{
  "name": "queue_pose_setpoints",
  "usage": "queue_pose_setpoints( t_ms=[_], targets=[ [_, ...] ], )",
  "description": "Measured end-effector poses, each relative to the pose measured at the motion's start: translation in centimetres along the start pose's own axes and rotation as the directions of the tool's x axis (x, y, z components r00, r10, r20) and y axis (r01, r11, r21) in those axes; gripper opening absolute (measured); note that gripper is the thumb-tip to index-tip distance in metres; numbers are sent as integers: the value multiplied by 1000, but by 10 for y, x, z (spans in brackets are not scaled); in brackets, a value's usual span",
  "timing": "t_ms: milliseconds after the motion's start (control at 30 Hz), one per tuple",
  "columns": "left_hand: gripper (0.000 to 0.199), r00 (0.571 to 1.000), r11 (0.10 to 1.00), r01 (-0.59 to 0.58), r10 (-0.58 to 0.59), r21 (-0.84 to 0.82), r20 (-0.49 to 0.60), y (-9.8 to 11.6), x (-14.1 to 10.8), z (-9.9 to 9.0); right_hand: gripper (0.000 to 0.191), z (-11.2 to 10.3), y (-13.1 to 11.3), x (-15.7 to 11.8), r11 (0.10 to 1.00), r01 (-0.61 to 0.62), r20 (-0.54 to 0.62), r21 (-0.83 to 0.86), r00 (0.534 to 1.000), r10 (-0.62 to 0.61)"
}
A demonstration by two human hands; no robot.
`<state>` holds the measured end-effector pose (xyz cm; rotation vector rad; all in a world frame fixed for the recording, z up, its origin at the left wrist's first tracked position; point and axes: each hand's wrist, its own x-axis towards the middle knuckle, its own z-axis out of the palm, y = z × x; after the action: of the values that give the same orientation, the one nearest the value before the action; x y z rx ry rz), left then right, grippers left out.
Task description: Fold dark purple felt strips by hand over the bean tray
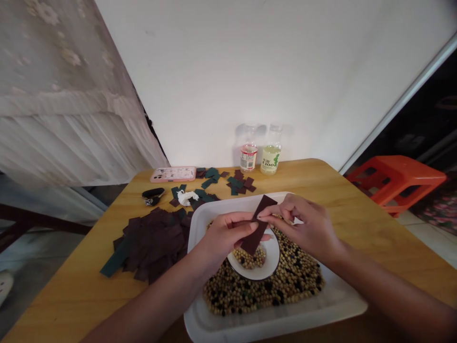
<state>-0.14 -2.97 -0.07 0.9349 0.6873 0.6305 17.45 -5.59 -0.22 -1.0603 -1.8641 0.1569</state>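
Observation:
Over a white bowl (273,252), my left hand (228,233) pinches a dark brown rectangular strip (252,241) between thumb and fingers, tilted up to the right. My right hand (303,219) is closed in a pinch against the strip's right edge. Whatever its fingertips hold is too small to make out. Tan and dark bead-like balls (246,259) lie inside the bowl. The bowl rests on many more such balls (296,267) spread in a white plastic tray (214,328).
A heap of brown strips (153,243) with a green strip (119,255) lies left of the tray. Behind are a pink phone (173,174), a black object (153,195), crumpled tissue (187,197), cut pieces (241,183) and two bottles (249,155) (271,157). An orange stool (400,174) stands right.

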Motion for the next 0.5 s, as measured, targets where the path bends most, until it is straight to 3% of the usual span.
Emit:
queue_pose_setpoints(
  t_ms=[333, 500],
  targets=[
    [28, 999, 999, -11, 9, -42, -46, 0, 1, -2, 34, -1, 1, 1, 1000, -8, -17, 1, 1000, 8],
    [24, 999, 1000, 9, -9, -17, 33, -2, 2, -2, 27, 0, -1, 2, 1000, -25, 39, 18, 999, 24]
  ],
)
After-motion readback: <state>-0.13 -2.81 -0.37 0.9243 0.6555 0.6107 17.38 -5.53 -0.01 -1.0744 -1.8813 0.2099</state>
